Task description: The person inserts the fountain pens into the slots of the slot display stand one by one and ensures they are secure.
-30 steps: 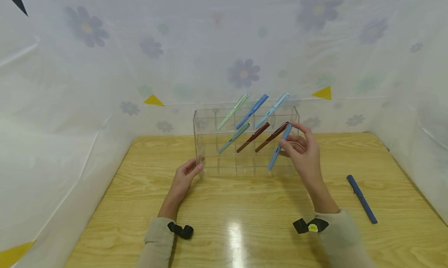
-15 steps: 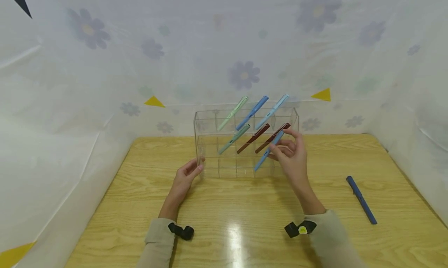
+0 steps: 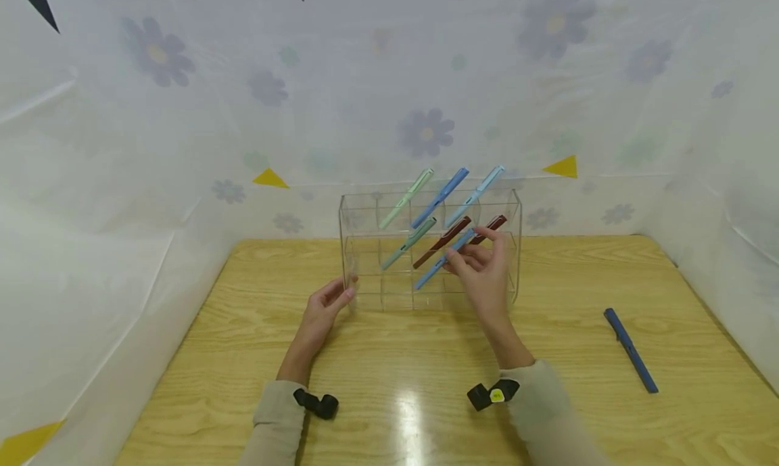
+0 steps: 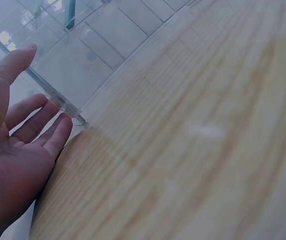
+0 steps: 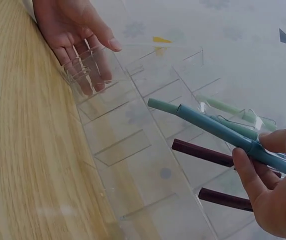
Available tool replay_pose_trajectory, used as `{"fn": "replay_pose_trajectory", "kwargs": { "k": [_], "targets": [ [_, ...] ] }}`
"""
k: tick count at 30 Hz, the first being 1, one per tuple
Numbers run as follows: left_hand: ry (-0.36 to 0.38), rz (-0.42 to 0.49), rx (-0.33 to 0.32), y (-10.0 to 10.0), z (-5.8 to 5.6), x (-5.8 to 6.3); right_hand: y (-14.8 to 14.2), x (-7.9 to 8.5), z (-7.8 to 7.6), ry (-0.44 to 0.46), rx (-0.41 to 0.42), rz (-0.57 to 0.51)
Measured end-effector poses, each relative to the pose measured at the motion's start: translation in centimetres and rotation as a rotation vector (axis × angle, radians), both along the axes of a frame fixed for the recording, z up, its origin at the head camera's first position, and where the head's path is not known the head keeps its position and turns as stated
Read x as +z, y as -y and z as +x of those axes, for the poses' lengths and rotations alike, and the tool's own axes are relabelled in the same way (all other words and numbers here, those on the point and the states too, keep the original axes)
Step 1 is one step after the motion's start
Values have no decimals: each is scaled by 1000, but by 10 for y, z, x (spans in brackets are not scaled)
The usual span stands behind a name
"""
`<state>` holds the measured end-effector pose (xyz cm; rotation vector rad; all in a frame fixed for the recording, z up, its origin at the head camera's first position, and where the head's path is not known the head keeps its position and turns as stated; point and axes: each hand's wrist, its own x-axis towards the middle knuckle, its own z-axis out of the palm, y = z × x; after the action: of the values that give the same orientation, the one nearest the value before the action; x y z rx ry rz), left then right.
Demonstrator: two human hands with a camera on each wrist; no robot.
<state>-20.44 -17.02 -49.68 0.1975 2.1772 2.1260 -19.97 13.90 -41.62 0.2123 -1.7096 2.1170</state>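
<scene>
My right hand (image 3: 485, 276) pinches a light blue pen (image 3: 438, 266) between thumb and fingers, holding it slanted in front of the clear acrylic pen rack (image 3: 397, 302). The right wrist view shows the blue pen (image 5: 218, 129) crossing before the middle tier. My left hand (image 3: 322, 310) rests at the rack's lower left edge; in the left wrist view its fingers (image 4: 35, 120) lie relaxed against the side, the thumb raised. On the middle tier lean a green pen (image 3: 409, 243) and two dark red pens, one (image 3: 438, 247) near the middle, the other (image 3: 498, 224) partly hidden by my right hand.
On the top tier stand a pale green pen (image 3: 406, 198), a blue pen (image 3: 439, 197) and a light blue pen (image 3: 475, 195). A dark blue pen (image 3: 631, 351) lies on the wooden table (image 3: 365, 412) at the right. A flowered sheet (image 3: 341, 80) hangs behind.
My right hand has moved left with the light blue pen, from the rack's right end to its middle columns. My left hand has stayed at the rack's edge.
</scene>
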Motion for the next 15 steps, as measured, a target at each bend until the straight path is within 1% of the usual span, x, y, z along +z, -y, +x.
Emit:
{"fn": "replay_pose_trajectory", "kwargs": {
  "k": [4,7,11,12,15],
  "targets": [
    [-2,3,-2,0,-2,-1,9,-1,1,-4,-108,77],
    [-2,6,-4,0,-1,-1,16,-4,1,-8,-172,106],
    [-5,11,-6,0,0,-1,26,-9,3,-23,-170,115],
    [-5,11,-7,0,0,-1,29,-7,5,-35,-168,122],
    [-4,7,-4,0,0,-1,35,-12,6,-63,-170,139]
  ]
}}
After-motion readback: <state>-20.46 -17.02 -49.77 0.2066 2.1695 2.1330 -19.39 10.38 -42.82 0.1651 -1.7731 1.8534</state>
